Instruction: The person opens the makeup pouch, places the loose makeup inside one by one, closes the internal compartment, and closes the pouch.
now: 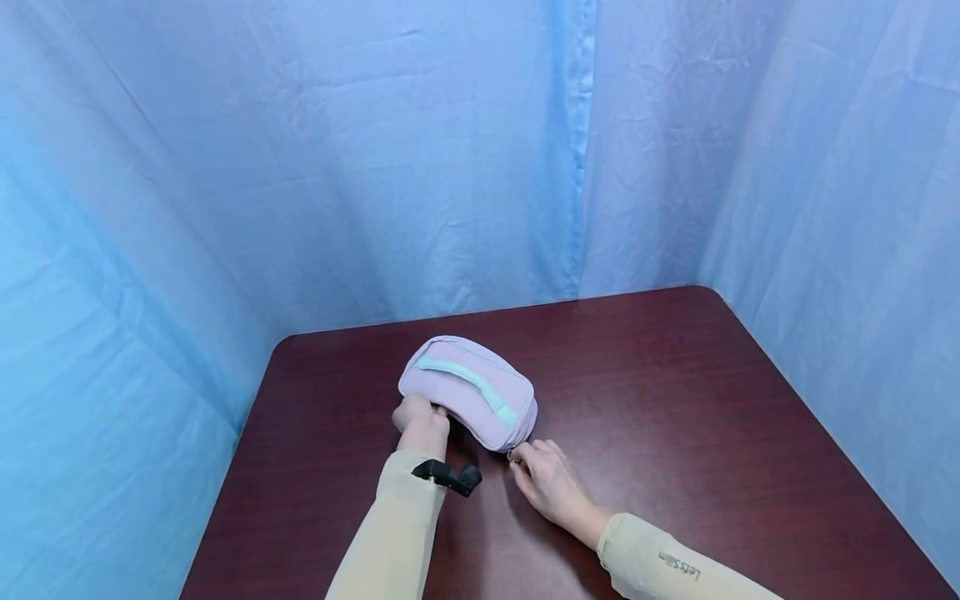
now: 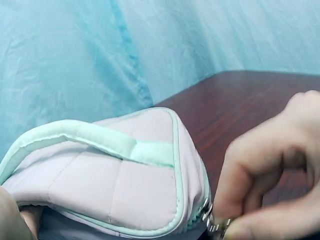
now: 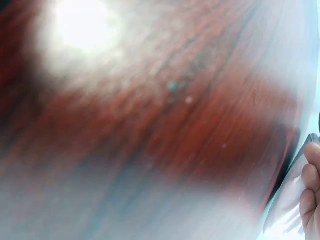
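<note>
A lavender zippered pouch (image 1: 465, 400) with a mint-green carry handle (image 2: 75, 131) lies on the table, its handle side facing up. My left hand (image 1: 422, 419) grips the pouch's near left edge, some of its fingers hidden under the fabric. At the pouch's near right corner, my right hand (image 1: 551, 479) pinches the metal zipper pull (image 2: 216, 225) between thumb and forefinger. Mint-green zipper teeth show beside the pull in the left wrist view. In the right wrist view, only the curled fingers (image 3: 310, 185) and a bit of the pouch show at the right edge.
The dark reddish-brown table (image 1: 675, 400) has rounded far corners. Light blue curtains (image 1: 420, 167) hang behind it and along both sides. A black wrist camera mount (image 1: 450, 477) sits on the left sleeve.
</note>
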`<state>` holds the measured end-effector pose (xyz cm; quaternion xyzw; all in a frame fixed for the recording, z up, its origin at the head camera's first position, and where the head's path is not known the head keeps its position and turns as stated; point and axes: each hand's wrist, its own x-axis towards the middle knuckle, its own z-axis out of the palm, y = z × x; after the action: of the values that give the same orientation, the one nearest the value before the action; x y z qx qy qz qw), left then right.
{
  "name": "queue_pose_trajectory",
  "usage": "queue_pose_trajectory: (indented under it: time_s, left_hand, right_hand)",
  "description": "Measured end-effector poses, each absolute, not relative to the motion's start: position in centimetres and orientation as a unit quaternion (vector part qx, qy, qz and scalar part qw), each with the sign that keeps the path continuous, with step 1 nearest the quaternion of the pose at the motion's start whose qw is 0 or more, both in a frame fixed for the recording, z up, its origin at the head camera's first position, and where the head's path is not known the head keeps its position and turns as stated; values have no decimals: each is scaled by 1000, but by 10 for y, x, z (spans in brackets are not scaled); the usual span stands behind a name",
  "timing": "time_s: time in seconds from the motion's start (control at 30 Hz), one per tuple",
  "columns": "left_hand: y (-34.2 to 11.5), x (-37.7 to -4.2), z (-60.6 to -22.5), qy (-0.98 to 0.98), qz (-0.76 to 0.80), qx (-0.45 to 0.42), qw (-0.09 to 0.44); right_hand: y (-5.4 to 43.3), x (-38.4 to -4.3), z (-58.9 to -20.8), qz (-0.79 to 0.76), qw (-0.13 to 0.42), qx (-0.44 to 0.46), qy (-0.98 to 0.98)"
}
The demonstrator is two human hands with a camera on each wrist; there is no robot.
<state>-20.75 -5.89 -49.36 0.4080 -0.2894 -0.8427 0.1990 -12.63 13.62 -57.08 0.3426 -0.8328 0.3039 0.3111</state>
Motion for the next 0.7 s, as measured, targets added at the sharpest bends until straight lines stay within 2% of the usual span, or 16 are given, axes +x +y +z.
queue_pose_trajectory:
  time_s: [0.47, 0.7]
  left_hand:
    - [-47, -205, -488, -303, -850, 402, 157]
    - [-58, -199, -492, -395, -838, 365, 93]
  right_hand:
    - [134, -125, -567, 371, 286, 269, -842]
    - [140, -126, -567, 396, 283, 222, -845]
